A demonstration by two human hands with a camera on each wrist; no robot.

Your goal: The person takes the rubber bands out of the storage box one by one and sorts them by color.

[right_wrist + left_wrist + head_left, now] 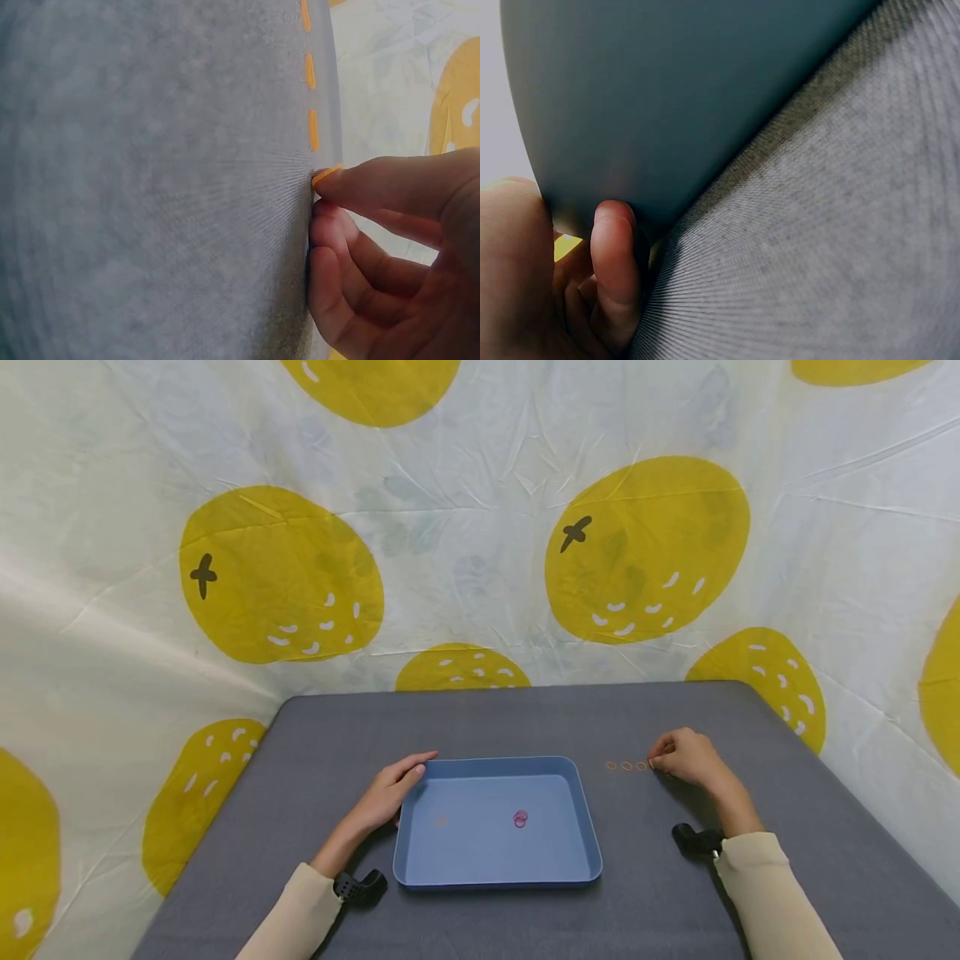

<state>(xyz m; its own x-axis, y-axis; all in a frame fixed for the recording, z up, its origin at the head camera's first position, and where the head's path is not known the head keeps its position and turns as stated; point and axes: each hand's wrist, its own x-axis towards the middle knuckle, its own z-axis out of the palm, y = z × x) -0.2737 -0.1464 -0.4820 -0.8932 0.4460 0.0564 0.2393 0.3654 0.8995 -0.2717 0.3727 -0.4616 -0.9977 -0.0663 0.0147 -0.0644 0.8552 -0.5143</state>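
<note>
My left hand (390,789) grips the blue tray (480,860) at its far left corner, the thumb over the rim. In the left wrist view a finger (615,251) touches the tray's outer wall. To the right of the tray, my right hand (693,762) pinches a small orange rubber band (326,175) between thumb and forefinger, right at the table surface. Beside it lie more orange rubber bands (627,766), spaced in a row. Inside the tray are a clump of pink rubber bands (521,818) and a few faint orange ones (442,821).
A dark grey cloth covers the table (495,927). A white curtain (465,577) with yellow fruit prints hangs behind the table and along its sides. Each wrist wears a black camera band (362,887).
</note>
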